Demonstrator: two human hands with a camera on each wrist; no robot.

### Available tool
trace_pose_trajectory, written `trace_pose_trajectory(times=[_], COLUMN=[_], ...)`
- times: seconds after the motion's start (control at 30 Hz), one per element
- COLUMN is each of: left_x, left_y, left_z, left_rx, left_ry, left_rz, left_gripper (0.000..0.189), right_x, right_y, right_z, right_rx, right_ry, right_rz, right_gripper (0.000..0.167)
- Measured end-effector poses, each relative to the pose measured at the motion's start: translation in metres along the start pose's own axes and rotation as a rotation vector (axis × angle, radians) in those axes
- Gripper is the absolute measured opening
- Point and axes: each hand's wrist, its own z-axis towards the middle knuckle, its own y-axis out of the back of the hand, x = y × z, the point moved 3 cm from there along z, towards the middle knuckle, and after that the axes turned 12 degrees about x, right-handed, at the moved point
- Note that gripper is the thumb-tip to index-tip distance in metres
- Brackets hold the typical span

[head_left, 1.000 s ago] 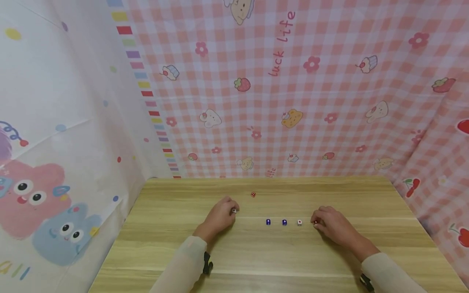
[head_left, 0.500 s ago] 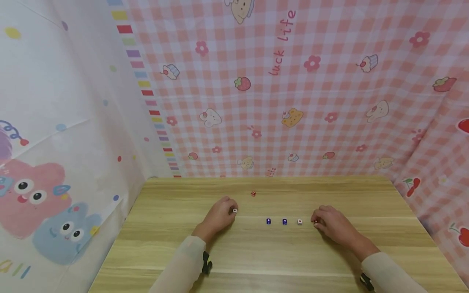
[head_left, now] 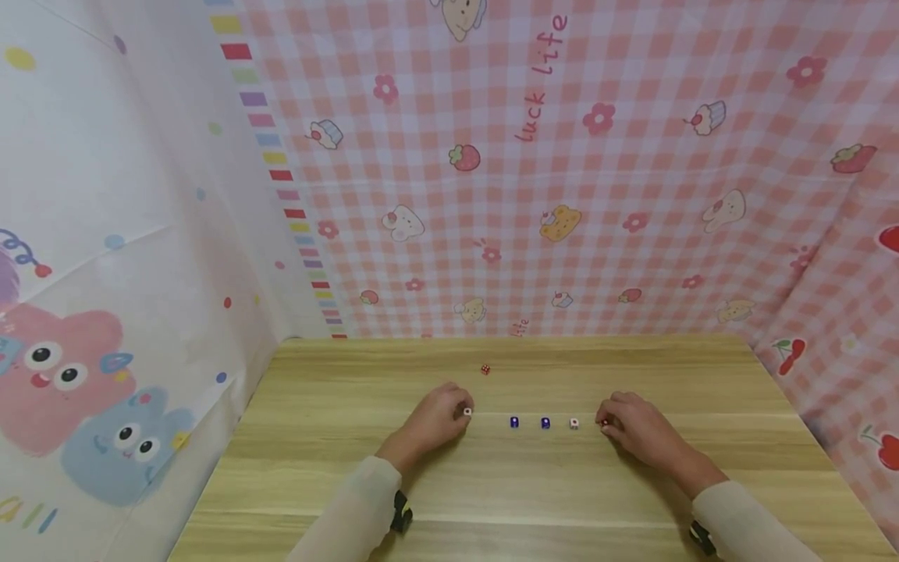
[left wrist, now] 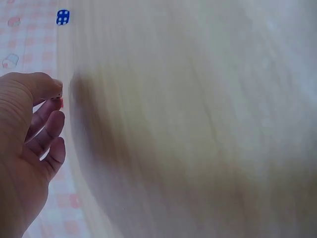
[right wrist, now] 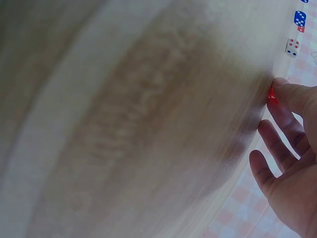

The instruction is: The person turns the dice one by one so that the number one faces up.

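My left hand (head_left: 438, 417) pinches a white die (head_left: 467, 411) between thumb and fingers, left of a short row of dice. In the left wrist view the thumb and fingertips mostly hide that die. At the row's right end my right hand (head_left: 635, 425) pinches a red die (right wrist: 271, 93) close over the wooden table, its other fingers spread loosely. Between the hands lie a blue die (head_left: 514, 422), a second blue die (head_left: 545, 423) and a white die (head_left: 573, 424) with a red dot on top. Another red die (head_left: 485, 369) sits farther back.
The wooden table (head_left: 534, 492) reaches back to a pink checked cloth (head_left: 506, 187) hanging behind it. A white cloth (head_left: 140, 234) with cartoon figures hangs at the left, and more pink cloth (head_left: 843, 312) at the right. A dark strap shows at each wrist.
My left hand has moved right and slightly nearer with the white die, toward the row. My right hand stays in place with the red die.
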Motion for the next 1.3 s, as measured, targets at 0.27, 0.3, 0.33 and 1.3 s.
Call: trace_pose_trajectory(times=[0.27, 0.3, 0.33, 1.3], left_x=[-0.013, -0.014, -0.016, -0.028], left_y=[-0.005, -0.006, -0.006, -0.014], left_z=[0.003, 0.004, 0.004, 0.007], left_rx=[0.036, 0.043, 0.051, 0.074], left_ry=[-0.056, -0.057, -0.055, -0.046], left_rz=[0.009, 0.012, 0.014, 0.064], left_gripper=[0.007, 0.007, 0.007, 0.005], right_x=[-0.001, -0.001, -0.001, -0.001], right_y=[0.000, 0.001, 0.001, -0.001], right_z=[0.001, 0.001, 0.001, 0.000], right_rx=[-0.008, -0.009, -0.010, -0.012], right_ry=[0.010, 0.011, 0.013, 0.013], right_rz=[-0.003, -0.003, -0.001, -0.008], right_gripper=[0.018, 0.018, 0.018, 0.018])
